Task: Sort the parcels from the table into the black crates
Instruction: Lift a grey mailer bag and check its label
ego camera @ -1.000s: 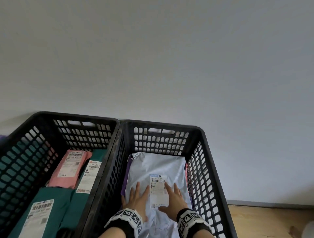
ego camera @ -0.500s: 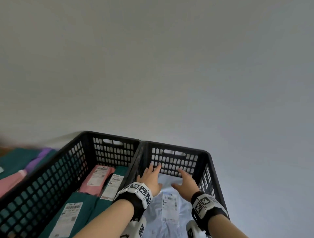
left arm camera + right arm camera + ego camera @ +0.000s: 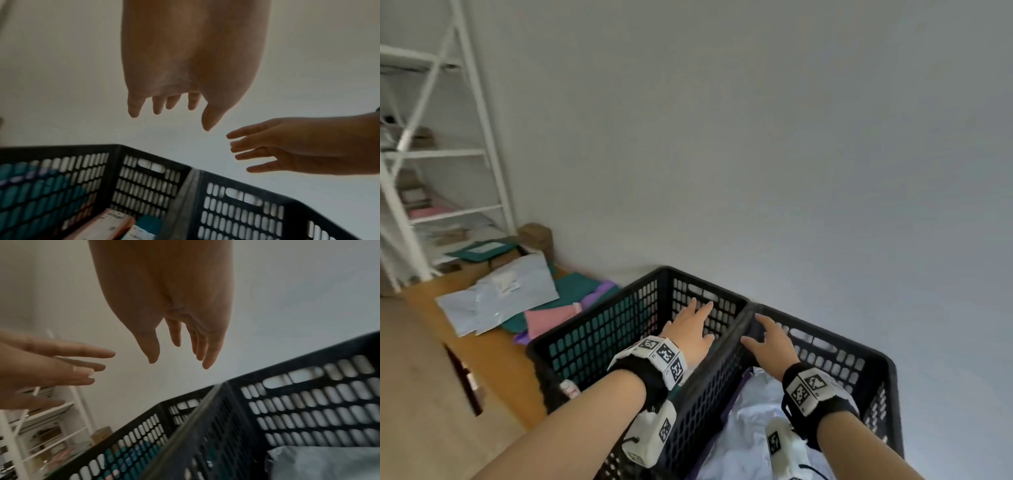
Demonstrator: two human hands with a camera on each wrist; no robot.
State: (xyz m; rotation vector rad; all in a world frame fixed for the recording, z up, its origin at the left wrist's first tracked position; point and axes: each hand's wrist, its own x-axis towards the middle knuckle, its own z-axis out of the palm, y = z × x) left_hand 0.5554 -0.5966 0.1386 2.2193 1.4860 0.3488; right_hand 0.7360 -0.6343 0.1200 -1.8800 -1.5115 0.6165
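Both hands are empty with fingers spread: the left hand (image 3: 690, 330) hovers over the left black perforated plastic crate (image 3: 599, 337), the right hand (image 3: 770, 342) over the right black crate (image 3: 873, 373), which holds a crumpled white plastic mailer (image 3: 750, 421). The unsorted parcels, a pile of soft white, teal, pink and purple mailer bags (image 3: 517, 301), lie on the wooden bench (image 3: 482, 349) to the far left. They look light, limp and slippery; probably best pinched at an edge or scooped flat underneath.

Both bare forearms extend forward, each wrist wearing a black band with white coded marker blocks; the left hand (image 3: 690, 330) and right hand (image 3: 770, 342) are empty, palms down, fingers spread and relaxed.
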